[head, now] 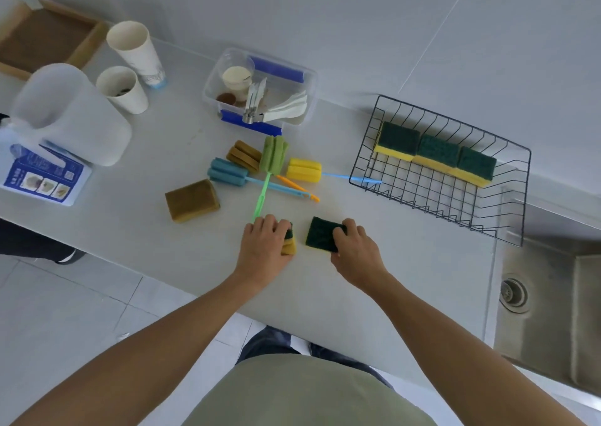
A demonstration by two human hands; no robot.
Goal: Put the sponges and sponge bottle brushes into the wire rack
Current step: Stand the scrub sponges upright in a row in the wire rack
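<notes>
The black wire rack (422,194) stands at the right of the counter with three green-and-yellow sponges (435,155) lined up along its back. My left hand (265,241) grips a green-and-yellow sponge (289,245) on the counter. My right hand (354,250) grips another green-topped sponge (320,233) beside it. A brown sponge (192,200) lies to the left. Several sponge bottle brushes lie in a heap behind my hands: blue (227,171), brown (244,156), green (273,154) and yellow (304,170), whose blue handle reaches into the rack.
A clear tub (307,77) with cutlery and a small cup stands behind the brushes. Two paper cups (122,88), a plastic jug (68,110) and a wooden tray (45,38) are at the left. A steel sink (549,298) lies right of the rack.
</notes>
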